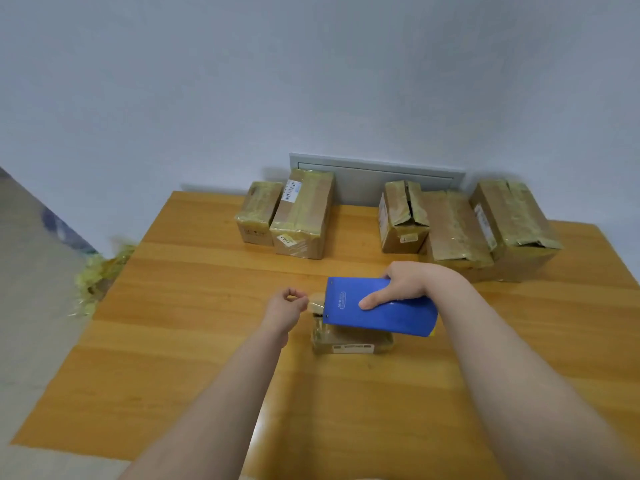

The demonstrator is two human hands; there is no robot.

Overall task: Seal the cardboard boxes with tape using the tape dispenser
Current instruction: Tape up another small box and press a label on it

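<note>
Blue tape dispenser clasped in right grip above small box; left grip pinched, seemingly on tape end.

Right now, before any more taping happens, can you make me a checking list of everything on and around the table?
Surface: wooden table, with bare wood on the near side.
Job's things: blue tape dispenser over a small box mid-table. Two taped boxes stand at the far edge on the left. Three boxes stand at the far edge on the right, and the leftmost box gapes at the top.
Clutter: crumpled tape pile off the table's left edge.
Grippers: right hand grips the dispenser. Left hand pinches what looks like the tape end.
Cables: nothing seen.
Surroundings: pale wall, with a grey panel behind the boxes.
</note>
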